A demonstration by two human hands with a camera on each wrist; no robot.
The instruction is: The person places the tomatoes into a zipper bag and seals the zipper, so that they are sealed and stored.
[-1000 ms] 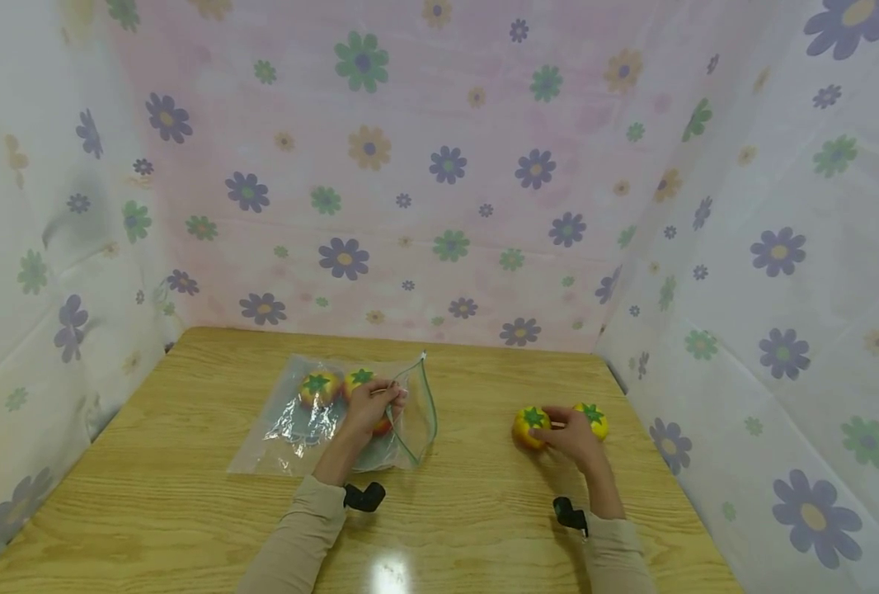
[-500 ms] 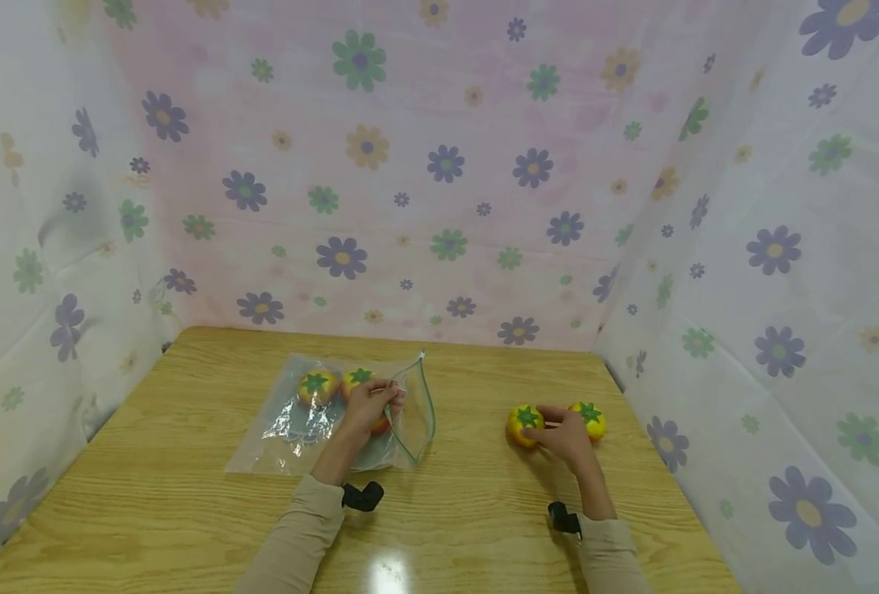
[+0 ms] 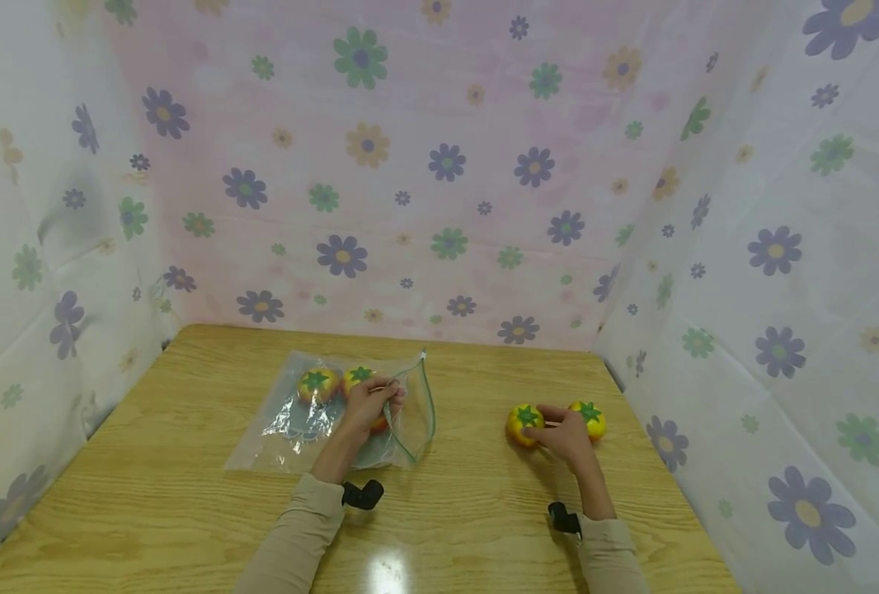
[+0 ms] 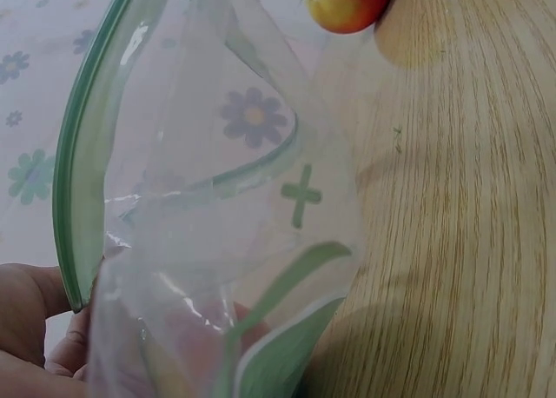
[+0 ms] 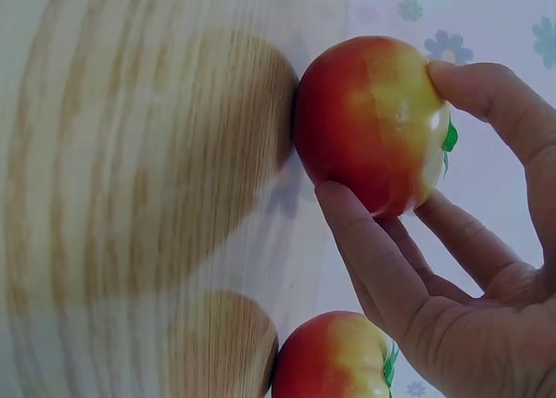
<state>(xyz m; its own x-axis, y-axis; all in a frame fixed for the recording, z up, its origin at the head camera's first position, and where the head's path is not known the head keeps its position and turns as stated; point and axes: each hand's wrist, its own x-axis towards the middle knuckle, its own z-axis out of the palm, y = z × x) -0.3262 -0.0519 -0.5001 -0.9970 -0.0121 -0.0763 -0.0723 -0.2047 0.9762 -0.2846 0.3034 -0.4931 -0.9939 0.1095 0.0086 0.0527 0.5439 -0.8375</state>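
Note:
My left hand (image 3: 368,406) pinches the mouth edge of a clear zip bag (image 3: 272,441) with a green zipper strip (image 4: 65,176). The mouth gapes toward the right. Two yellow-and-red toy tomatoes (image 3: 317,386) with green leafy tops show inside the bag, and a third tomato (image 3: 378,426) is partly covered by that hand. Farther right, my right hand (image 3: 571,439) grips another tomato (image 5: 373,124) between thumb and fingers, its underside right at the tabletop in the right wrist view. One more tomato (image 3: 589,421) sits on the table just behind the right hand.
Everything lies on a wood-grain table (image 3: 454,511). Flower-printed cloth walls (image 3: 439,165) enclose its back and both sides. A black wrist camera (image 3: 363,495) is worn on the left wrist and another camera (image 3: 562,518) on the right.
Over the past second my right hand has shifted slightly left with its tomato, then stayed still. My left hand keeps its pinch on the bag.

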